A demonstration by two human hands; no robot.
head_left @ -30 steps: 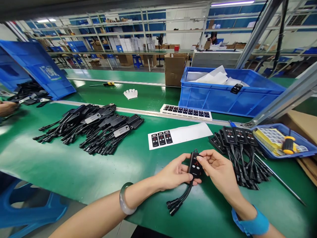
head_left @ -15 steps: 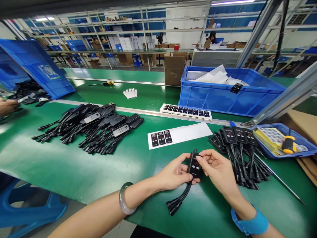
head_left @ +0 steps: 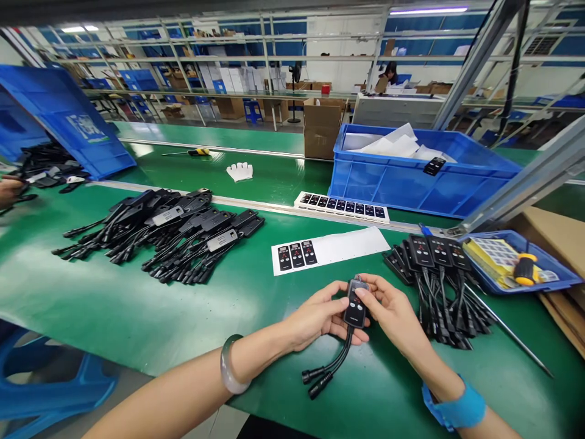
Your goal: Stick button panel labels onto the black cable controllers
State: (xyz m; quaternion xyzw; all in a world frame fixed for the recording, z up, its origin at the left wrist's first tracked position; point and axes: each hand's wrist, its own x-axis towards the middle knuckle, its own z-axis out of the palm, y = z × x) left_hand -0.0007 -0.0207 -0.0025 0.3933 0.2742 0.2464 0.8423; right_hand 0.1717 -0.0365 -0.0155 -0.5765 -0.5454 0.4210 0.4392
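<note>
A small black controller (head_left: 354, 312) with a labelled face and short cables is held over the bench front, face up. My left hand (head_left: 315, 317) grips it from the left, thumb on the face's edge and fingers beneath. At its upper end my right hand (head_left: 393, 311) has the thumb pressed on the label, other fingers behind the top edge. The cable ends (head_left: 315, 381) hang toward the lower left. Just beyond lies a white label sheet (head_left: 347, 245) with three black labels left on it. Several labelled controllers (head_left: 439, 253) are piled to the right.
A heap of controllers (head_left: 183, 228) covers the left of the green bench. A metal rod (head_left: 516, 335) and a blue tray (head_left: 562, 281) with a screwdriver lie right. Behind stand a large blue bin (head_left: 388, 177) and another label sheet (head_left: 342, 207). Another person's hand (head_left: 9, 190) shows far left.
My left thumb has moved up from the controller's lower end to the left side of its face. The controller has turned slightly more upright. My right thumb remains on its upper part.
</note>
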